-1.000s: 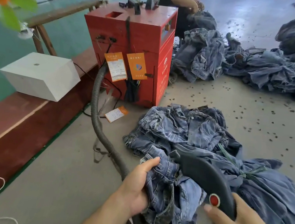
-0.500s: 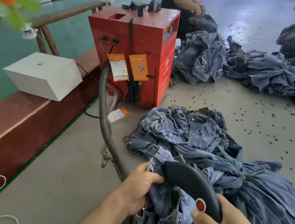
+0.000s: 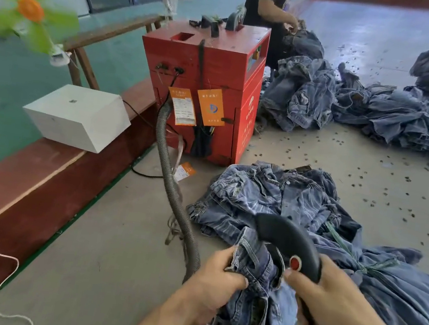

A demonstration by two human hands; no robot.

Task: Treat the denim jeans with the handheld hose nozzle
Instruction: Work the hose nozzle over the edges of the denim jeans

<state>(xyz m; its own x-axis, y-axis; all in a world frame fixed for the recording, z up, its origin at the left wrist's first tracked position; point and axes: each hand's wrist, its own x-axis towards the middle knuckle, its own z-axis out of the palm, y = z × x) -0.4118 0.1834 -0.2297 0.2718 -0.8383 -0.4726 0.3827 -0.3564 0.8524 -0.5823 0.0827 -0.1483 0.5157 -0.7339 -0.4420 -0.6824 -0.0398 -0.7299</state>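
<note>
We hold a pair of jeans (image 3: pixel 256 273) bunched up just in front of us, near side of the red machine (image 3: pixel 212 81), which serves as our landmark. The left hand (image 3: pixel 216 278) has its fingers and thumb curled round a gathered fold near what looks like the waistband, though the crumpling leaves us unsure which part it is. The right hand (image 3: pixel 326 297) wraps the black nozzle (image 3: pixel 287 241) by its handle, thumb lying just below the red button (image 3: pixel 295 263). The nozzle tip points away from us, toward the machine, and arches over the raised denim. A ribbed hose (image 3: pixel 167 183) runs from the machine's near face across the floor to below our left hand.

More jeans lie in a heap (image 3: pixel 284 198) between us and the machine, to its right; further piles (image 3: pixel 376 109) sit beyond it on that side, where another person (image 3: pixel 268 4) stands at its far corner. A white box (image 3: pixel 78 116) rests on the ledge to the machine's left.

We judge the denim soft, limp and fairly heavy: it sags wherever unsupported and will not slip. Hold is best taken at thick seams or the waistband, pulling the cloth taut so the nozzle meets a flat face.
</note>
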